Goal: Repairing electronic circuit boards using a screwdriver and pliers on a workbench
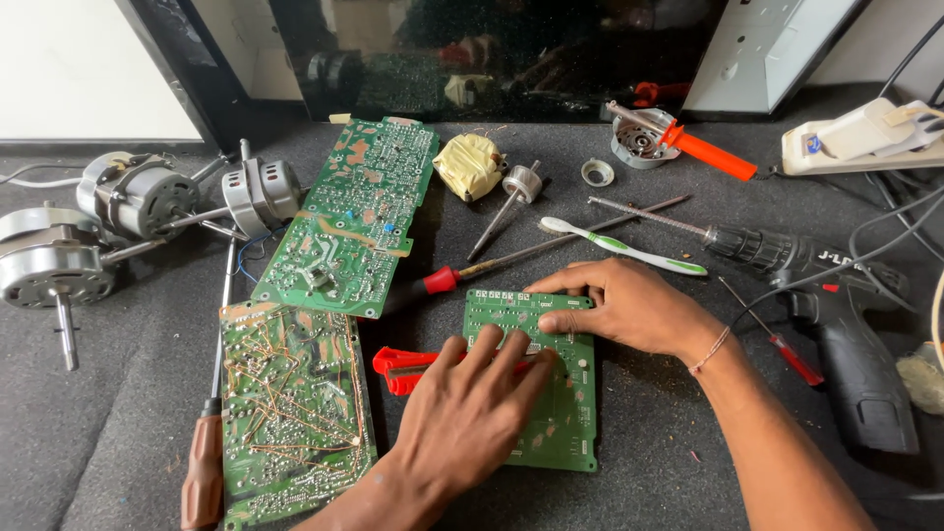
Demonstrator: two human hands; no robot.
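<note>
Boards first: small green board (551,393) lies flat on the dark grey mat (118,413), centre-front, both hands on it. No containers in view, nothing holds anything. Left hand (467,408) comes in from the bottom edge, palm down, fingers spread and flat on the board's left half, not gripping. Right hand (629,305) reaches in from the right, fingers curled, thumb and index pinching the board's top edge; thin bracelet at the wrist. Red cutter (398,369) lies just left of the board, partly under the left fingers. Wired board (293,408) sits to the left, brown-handled screwdriver (204,472) along its left side. Long green board (359,216) lies behind, tilted. Red-handled screwdriver (462,273) runs between that and the small board. Toothbrush (619,246) just behind the right hand. Black drill (836,305) to the right, small red screwdriver (777,339) beside the forearm. Motors (118,221) at far left. Yellow taped coil (469,165), rotor shaft (511,197) and orange-handled tool (703,149) at the back.
</note>
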